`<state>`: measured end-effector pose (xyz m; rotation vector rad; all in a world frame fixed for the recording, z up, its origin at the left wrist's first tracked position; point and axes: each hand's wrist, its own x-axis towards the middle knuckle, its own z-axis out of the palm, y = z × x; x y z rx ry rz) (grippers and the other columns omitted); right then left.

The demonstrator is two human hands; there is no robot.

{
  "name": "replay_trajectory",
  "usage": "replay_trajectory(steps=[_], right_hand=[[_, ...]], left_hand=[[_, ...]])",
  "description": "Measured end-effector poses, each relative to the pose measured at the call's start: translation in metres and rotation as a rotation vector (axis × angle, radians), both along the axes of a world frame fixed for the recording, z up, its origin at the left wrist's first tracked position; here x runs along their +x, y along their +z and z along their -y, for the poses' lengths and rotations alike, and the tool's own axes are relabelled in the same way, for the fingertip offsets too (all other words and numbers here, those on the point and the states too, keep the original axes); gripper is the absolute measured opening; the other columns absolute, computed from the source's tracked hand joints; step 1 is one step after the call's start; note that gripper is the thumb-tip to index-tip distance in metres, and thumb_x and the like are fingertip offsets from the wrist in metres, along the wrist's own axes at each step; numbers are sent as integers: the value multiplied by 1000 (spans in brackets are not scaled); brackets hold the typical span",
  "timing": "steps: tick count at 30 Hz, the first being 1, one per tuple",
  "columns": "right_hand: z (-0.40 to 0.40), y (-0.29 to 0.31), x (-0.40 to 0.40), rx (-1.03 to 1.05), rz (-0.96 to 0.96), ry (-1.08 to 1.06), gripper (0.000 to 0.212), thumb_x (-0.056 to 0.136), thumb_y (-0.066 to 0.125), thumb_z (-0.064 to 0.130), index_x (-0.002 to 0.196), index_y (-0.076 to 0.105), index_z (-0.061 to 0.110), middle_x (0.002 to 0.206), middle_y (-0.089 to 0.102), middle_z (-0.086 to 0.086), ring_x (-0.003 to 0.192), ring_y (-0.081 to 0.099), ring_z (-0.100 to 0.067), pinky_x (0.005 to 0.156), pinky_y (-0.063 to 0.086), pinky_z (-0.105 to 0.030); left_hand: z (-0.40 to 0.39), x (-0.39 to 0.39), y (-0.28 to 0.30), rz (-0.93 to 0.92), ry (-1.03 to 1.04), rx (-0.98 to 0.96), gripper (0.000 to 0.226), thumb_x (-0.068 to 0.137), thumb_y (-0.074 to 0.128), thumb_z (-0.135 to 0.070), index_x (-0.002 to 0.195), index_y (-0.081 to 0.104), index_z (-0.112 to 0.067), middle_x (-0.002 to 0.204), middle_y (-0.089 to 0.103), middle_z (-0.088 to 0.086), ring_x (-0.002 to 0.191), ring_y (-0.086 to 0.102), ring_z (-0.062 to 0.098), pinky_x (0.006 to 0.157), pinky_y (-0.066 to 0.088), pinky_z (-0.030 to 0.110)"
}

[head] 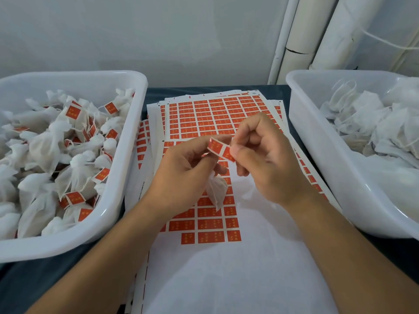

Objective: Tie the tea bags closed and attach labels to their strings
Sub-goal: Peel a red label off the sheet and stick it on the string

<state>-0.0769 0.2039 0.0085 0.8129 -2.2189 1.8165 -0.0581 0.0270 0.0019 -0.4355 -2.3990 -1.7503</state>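
Both hands pinch the red label (221, 150), left hand (181, 175) its left end, right hand (269, 159) its right; tea bag (216, 191) dangles just below

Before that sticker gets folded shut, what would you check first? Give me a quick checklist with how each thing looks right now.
1. Label held at both ends: ok, left hand and right hand both pinch it.
2. Label open, not yet folded: ok, it lies nearly flat between the fingers.
3. String lying across the label: cannot tell, no string shows there.
4. Tea bag in hand: ok, it hangs below the left hand.
5. Bag tied closed: cannot tell, its neck is hidden by fingers.
6. Left bin has room for the finished bag: ok, though well filled.
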Motion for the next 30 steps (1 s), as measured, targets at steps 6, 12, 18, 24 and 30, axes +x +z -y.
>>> replay_trajectory(steps=[6, 12, 18, 24, 30], right_hand=[[1, -4, 0, 181, -100, -59, 13, 94, 66, 18, 100, 55, 21, 87, 62, 22, 86, 69, -7, 65, 53, -13], [3, -3, -1, 237, -167, -123, 19, 93, 71, 19, 98, 53, 23, 85, 64, 15, 75, 69, -10, 60, 56, -18], [5, -4, -1, 286, -162, -212, 24, 92, 75, 20, 96, 53, 24, 81, 62, 19, 71, 68, -5, 59, 54, -13], [7, -5, -2, 334, -131, -307, 30, 89, 77, 35, 103, 51, 31, 81, 62, 28, 75, 64, 11, 61, 46, -2], [7, -9, -3, 403, -88, -362, 51, 87, 70, 57, 132, 53, 42, 97, 55, 35, 70, 58, 10, 63, 45, -3]], left_hand=[[1, -1, -2, 19, -114, 43, 41, 102, 53, 0, 131, 68, -24, 111, 76, -12, 104, 73, 17, 83, 59, 21], [2, -1, -2, 19, -145, 38, 48, 101, 51, 4, 135, 65, -26, 112, 76, -13, 103, 74, 14, 80, 57, 17], [1, 0, -3, 50, -135, 9, 50, 100, 54, 2, 140, 61, -27, 116, 74, -14, 102, 74, 15, 80, 58, 19], [-2, 2, 0, 72, -66, 44, 46, 100, 44, -21, 142, 56, -37, 110, 72, -15, 93, 75, 13, 75, 60, 21], [-2, 1, -1, 41, 29, -11, 43, 109, 41, -17, 145, 50, -39, 110, 71, -15, 85, 74, 10, 68, 56, 14]])
